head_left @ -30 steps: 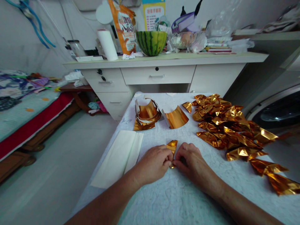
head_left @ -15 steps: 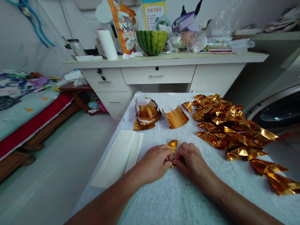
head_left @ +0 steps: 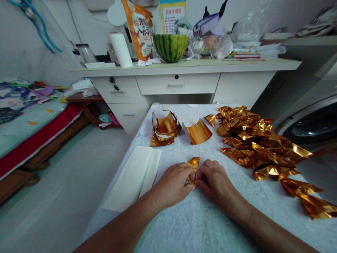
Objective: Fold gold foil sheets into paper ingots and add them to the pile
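A small piece of shiny gold foil paper (head_left: 194,163) is between my two hands, just above the tablecloth. My left hand (head_left: 177,182) has its fingers closed on its left side. From the right, my right hand (head_left: 213,178) pinches its lower edge; those fingertips partly hide the foil. Beyond my hands lie a curled gold foil sheet (head_left: 198,132) and a loose coil of gold foil strips (head_left: 166,127). To the right spreads a heap of folded gold foil pieces (head_left: 244,137), with a single folded piece (head_left: 210,119) at its left edge.
Pale paper sheets (head_left: 131,175) lie left of my left hand on the cloth-covered table (head_left: 168,228). Behind the table stands a white desk (head_left: 176,84) bearing a watermelon half (head_left: 170,47) and an orange snack bag (head_left: 139,31). A front-loading washing machine (head_left: 313,123) is at the right.
My left thumb and fingers have shifted slightly on the foil, and its lower part now shows between the left thumb and forefinger. The other things have stayed put.
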Action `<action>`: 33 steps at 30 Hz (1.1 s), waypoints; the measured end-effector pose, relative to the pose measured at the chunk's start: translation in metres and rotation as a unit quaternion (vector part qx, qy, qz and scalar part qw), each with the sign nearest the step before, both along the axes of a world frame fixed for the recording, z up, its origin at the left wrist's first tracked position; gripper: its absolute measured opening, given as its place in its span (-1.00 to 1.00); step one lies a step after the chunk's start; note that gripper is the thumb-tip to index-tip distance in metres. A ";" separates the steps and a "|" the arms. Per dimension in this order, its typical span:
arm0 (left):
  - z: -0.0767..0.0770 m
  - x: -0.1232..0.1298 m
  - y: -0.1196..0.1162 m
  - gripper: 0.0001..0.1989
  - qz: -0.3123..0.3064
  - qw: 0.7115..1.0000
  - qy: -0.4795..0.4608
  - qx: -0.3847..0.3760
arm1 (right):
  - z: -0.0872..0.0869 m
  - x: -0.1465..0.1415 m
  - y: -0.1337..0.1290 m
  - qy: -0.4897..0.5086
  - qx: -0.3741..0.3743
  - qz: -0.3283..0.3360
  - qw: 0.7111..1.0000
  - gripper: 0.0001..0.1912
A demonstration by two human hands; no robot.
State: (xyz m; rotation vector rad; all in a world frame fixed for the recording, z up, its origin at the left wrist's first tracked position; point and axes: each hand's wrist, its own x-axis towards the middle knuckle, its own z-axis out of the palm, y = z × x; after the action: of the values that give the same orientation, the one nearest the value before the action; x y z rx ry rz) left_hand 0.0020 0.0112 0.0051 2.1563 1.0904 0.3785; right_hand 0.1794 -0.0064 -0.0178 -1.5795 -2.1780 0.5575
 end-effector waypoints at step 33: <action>-0.002 0.001 0.003 -0.88 -0.017 1.000 -0.023 0.004 | 0.001 -0.002 -0.005 -0.047 0.007 -0.013 0.999 -0.90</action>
State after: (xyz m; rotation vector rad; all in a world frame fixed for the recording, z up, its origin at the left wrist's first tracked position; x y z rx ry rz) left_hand 0.0031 0.0141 0.0028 2.1598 1.0280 0.4162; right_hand 0.1775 -0.0115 -0.0165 -1.6554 -2.2213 0.4662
